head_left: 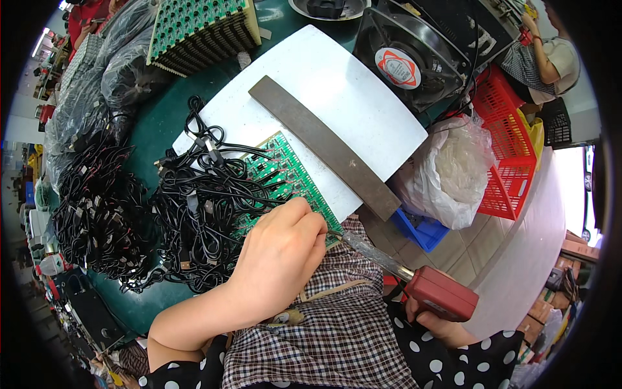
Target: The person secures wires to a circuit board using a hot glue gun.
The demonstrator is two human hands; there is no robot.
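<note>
Cables heaped beside circuit board, fan beyond.

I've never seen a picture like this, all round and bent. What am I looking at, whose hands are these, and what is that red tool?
This is one picture from a wide camera worn on a person's head, looking down at their own two hands; the lens bends straight edges. No machine is at work here. The left hand presses on a green circuit board at the edge of a white board. The right hand grips a red-handled soldering iron, its metal shaft reaching toward the circuit board. A dark flat bar lies across the white board. Left of it sit heaps of black cables; behind are a stack of green boards and a black fan. Another person sits at the upper right.
</note>
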